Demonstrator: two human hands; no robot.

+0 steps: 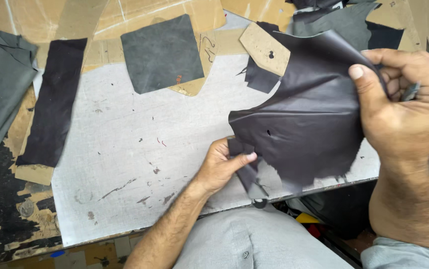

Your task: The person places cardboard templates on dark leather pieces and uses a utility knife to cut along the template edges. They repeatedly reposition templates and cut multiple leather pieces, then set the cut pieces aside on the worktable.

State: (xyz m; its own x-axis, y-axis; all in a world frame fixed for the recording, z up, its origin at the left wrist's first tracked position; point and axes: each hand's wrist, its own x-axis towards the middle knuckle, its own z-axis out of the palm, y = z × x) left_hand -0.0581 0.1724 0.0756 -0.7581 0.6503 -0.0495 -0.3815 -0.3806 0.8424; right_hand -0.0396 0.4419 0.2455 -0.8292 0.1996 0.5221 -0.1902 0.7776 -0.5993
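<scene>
**Dark leather held over a pale cutting board**

The work surface is a pale grey cutting board [140, 149], scuffed and speckled with small dark marks and scratches. It lies on a rougher bench [5, 219] whose top shows patches of black and tan at the lower left. Brown cardboard sheets [125, 15] cover the far side of the bench, some with faint pen marks that are too small to make out.

A grey, roughly square piece of leather [162, 52] lies on the cardboard at the top centre — one corner overlaps the board. A long dark strip [55, 99] lies along the board's left edge, and a folded grey hide [0, 84] sits at the far left. A tan cardboard pattern piece [266, 48] with a small cut-out hole rests near the top, just behind the held leather. More grey and dark offcuts [344, 20] are piled at the top right.

The dark purple-brown leather piece [304, 129] is held up over the board's right part, with ragged lower edges and a small hole. The right hand [404, 109] grips its upper right edge, thumb pressed onto the face. The left hand [222, 164] pinches its lower left corner between thumb and fingers.
</scene>
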